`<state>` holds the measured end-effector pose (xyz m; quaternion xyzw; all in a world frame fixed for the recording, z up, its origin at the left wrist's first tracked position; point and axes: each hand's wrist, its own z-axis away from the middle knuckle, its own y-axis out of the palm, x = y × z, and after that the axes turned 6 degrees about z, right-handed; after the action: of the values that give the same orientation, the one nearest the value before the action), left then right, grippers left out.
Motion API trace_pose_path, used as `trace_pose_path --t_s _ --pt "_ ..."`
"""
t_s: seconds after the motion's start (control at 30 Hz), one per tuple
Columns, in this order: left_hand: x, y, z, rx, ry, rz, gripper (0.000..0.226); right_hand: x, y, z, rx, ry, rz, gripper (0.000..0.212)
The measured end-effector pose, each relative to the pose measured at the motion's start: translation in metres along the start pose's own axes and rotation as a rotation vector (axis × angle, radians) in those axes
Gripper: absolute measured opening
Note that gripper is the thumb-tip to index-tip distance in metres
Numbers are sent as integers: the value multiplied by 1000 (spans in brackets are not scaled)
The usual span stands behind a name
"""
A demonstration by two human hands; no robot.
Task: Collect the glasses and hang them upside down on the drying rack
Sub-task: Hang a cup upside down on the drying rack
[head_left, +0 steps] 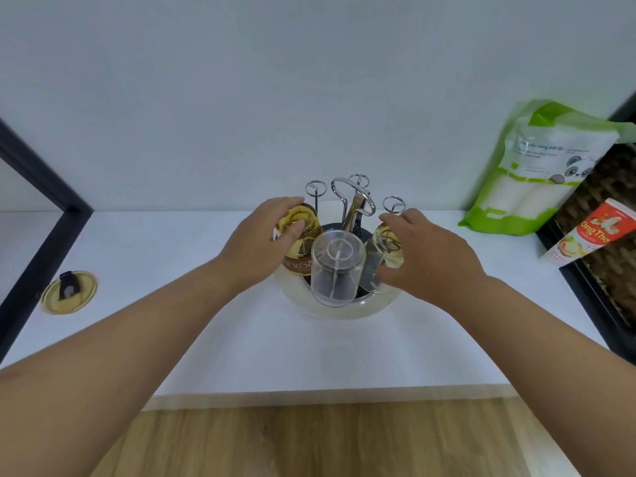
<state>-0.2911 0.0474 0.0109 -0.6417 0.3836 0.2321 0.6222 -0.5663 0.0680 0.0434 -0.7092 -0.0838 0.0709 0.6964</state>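
A round drying rack [347, 313] with upright metal prongs and a central chrome handle [354, 204] stands on the white counter. A clear glass [335, 270] hangs upside down on the front prong. My left hand [261, 242] grips an amber glass [303, 235], upside down on the rack's left side. My right hand [423, 253] holds a clear glass [387, 249], upside down over a prong on the right. Two back prongs [316, 187] stand bare.
A yellow lid with a dark tab [69, 292] lies on the counter at the left. A green and white bag [537, 170] leans on the wall at the right, beside a red and white carton [592, 232] and a dark woven shelf [605, 256]. A black frame [41, 208] borders the left.
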Motion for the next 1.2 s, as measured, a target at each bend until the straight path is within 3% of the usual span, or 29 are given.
trace_pose_path --t_s 0.33,0.73,0.97,1.2 --pt "-4 4 4 -26 -13 36 43 -1 2 1 4 33 -63 77" --pt "-4 1 5 -4 12 -26 60 34 -3 17 -39 -26 -176 106" --pt "-4 -4 2 30 40 -96 61 45 14 14 -61 -3 -145 90" --pt "-4 -4 5 41 49 -89 62 38 15 12 -65 6 -139 93"
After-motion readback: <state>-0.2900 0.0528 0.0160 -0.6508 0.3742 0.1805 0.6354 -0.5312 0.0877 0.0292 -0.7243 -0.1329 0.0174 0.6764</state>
